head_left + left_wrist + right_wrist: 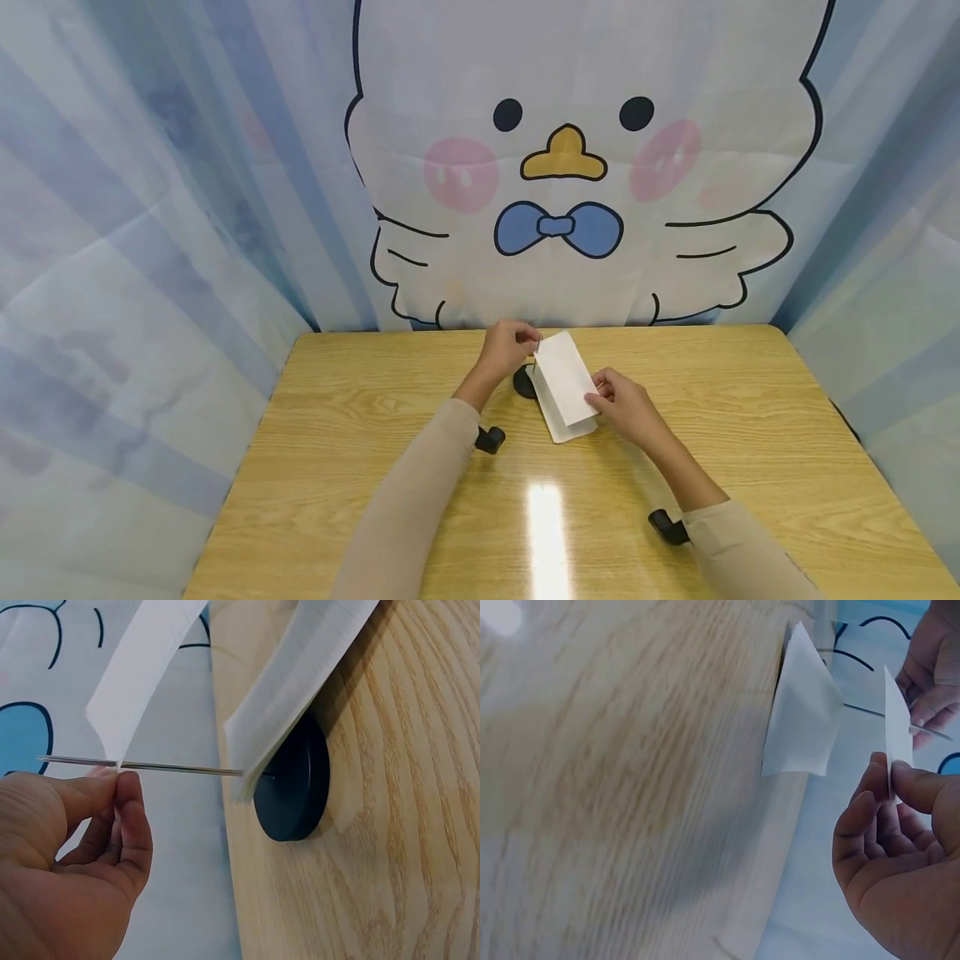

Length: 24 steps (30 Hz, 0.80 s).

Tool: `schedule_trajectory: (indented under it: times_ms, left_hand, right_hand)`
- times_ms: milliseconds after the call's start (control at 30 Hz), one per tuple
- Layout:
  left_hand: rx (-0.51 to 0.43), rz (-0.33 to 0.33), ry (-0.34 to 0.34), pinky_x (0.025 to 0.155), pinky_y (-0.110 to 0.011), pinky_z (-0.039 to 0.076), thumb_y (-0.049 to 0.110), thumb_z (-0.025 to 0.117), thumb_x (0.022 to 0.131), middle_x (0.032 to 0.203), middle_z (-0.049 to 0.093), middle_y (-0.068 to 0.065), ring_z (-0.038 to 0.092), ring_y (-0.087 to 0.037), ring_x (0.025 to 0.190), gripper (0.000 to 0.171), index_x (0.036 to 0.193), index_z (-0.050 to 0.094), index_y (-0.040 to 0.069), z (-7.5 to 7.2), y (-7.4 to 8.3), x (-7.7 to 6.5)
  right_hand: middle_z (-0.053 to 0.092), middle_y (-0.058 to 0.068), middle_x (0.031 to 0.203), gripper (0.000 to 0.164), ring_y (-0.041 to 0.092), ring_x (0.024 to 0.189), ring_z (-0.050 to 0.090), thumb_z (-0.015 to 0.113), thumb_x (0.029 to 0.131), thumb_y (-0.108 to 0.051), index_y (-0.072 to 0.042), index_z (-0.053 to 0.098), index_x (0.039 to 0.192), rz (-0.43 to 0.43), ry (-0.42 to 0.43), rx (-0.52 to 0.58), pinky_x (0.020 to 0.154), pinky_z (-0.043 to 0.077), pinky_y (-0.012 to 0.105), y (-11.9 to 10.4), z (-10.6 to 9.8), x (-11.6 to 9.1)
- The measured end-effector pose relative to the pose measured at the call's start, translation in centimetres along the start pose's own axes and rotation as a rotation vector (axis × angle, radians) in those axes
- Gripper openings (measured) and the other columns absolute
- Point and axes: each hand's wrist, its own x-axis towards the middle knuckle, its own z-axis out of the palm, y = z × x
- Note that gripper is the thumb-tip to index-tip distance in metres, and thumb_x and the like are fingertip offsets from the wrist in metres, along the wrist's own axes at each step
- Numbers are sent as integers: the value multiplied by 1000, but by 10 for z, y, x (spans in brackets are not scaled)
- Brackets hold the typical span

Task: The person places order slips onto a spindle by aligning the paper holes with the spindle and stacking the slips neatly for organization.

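Observation:
A bill spike with a round black base (296,787) stands near the table's far edge, its thin metal spike (184,769) rising from it. A white paper slip (566,379) is partway along the spike, whose tip pokes out past it. My left hand (504,350) pinches the slip's edge between thumb and forefinger, right at the spike. The slip's opposite end is pinched by my right hand (626,407), thumb on one face, fingers on the other. Beneath, apart from the upper slip, several more paper slips (802,712) lie at the base with the spike through them.
The light wooden table (360,500) carries a bright light reflection near its middle. A curtain (555,292) with a cartoon bird hangs right behind the far edge, and blue-white curtains (150,292) line the sides. Black camera mounts (667,527) show at both wrists.

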Motion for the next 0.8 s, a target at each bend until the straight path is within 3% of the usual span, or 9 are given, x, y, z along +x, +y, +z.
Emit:
schedule_trajectory:
  times_ms: [267,500,800]
  left_hand:
    - [-18,-4,16,72,-27,58,3,70,97,104,76,-10,70,-19,88,10,100,79,5,4,-7,-1]
    - [-27,-1,30,75,-27,59,2,71,97,105,77,-8,71,-20,93,10,96,80,6,11,-14,-1]
    - [38,-29,18,75,-25,58,6,71,98,100,76,-5,69,-16,90,10,98,80,9,18,-22,-4]
  right_hand:
    - [69,10,94,16,17,80,60,65,103,-14,0,66,111,-1,-30,-17,64,49,26,3,8,1]
    - [62,5,82,18,17,72,52,57,107,-18,-5,69,102,5,-32,-64,62,43,28,10,13,1]
    - [69,8,92,15,17,81,60,67,100,-13,0,69,108,-10,-27,-89,70,49,30,14,18,0]
